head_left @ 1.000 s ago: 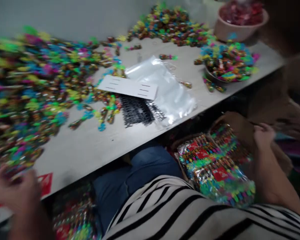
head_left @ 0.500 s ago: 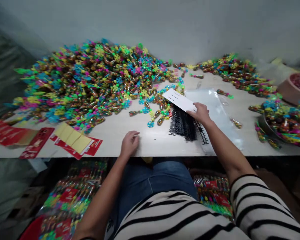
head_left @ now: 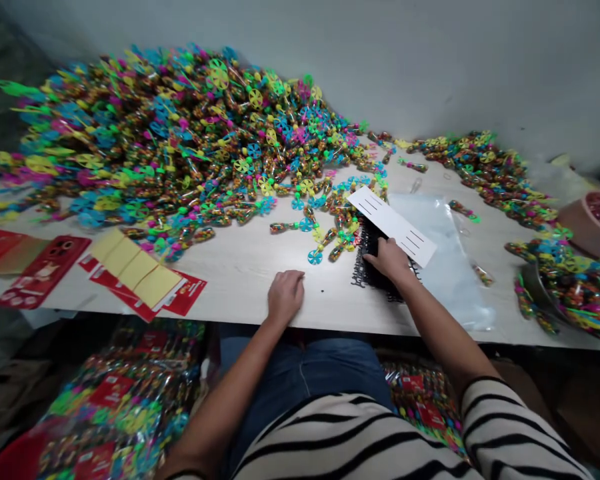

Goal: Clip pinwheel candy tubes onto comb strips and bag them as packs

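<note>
My right hand [head_left: 391, 260] rests on a pile of black plastic strips [head_left: 367, 233], thumb and fingers apart; its fingertips are partly lost against the black. A white card [head_left: 393, 223] with several dark slits lies tilted across the pile and a stack of clear plastic bags [head_left: 455, 267], just beyond that hand. My left hand [head_left: 286, 295] lies on the table near the front edge, fingers curled loosely together, and nothing shows in it. Candy-filled clear tubes with coloured pinwheel tops [head_left: 335, 243] lie between and beyond my hands.
A large heap of pinwheel candy tubes [head_left: 180, 140] covers the back left, a smaller heap [head_left: 500, 167] the back right. At the right stand a filled bowl [head_left: 543, 293] and a pink tub [head_left: 573, 223]. Red-and-yellow cards [head_left: 140, 270] and a red phone [head_left: 45, 272] lie left.
My right hand has let go of the white card, which now lies farther right, and has come onto the black strips. The view has shifted; my left hand stays on the table.
</note>
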`<state>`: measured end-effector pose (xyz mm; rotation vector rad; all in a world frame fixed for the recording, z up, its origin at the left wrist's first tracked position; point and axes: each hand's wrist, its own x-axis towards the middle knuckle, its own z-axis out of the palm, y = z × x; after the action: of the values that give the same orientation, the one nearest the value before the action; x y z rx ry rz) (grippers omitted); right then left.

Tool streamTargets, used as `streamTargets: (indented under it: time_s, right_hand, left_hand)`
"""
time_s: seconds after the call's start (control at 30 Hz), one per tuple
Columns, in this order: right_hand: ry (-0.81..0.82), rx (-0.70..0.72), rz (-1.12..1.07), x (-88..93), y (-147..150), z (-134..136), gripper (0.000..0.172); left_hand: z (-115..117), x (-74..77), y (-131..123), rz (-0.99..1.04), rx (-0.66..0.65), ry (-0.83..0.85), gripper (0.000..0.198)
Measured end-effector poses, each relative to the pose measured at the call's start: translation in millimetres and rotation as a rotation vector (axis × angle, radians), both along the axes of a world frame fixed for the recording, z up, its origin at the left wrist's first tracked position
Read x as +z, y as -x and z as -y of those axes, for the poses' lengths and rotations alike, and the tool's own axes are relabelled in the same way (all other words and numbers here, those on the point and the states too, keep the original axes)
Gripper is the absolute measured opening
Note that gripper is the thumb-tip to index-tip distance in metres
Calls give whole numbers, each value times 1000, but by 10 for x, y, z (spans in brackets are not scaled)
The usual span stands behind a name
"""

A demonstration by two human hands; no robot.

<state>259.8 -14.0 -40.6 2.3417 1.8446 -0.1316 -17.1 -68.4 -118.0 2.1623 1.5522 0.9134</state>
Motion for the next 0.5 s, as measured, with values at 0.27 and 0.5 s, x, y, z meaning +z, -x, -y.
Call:
streamTargets:
  time_s: [0.27,0.5]
  right_hand:
    - [-142,-58,-187,-124,-116,24,56]
    - [-149,-103,-182,-151,-318,-42,61]
  left_hand:
    - [-67,95,-1098,-211,-464,-57,52]
    - [-23,-19,-1325,-301,-444,-66,57]
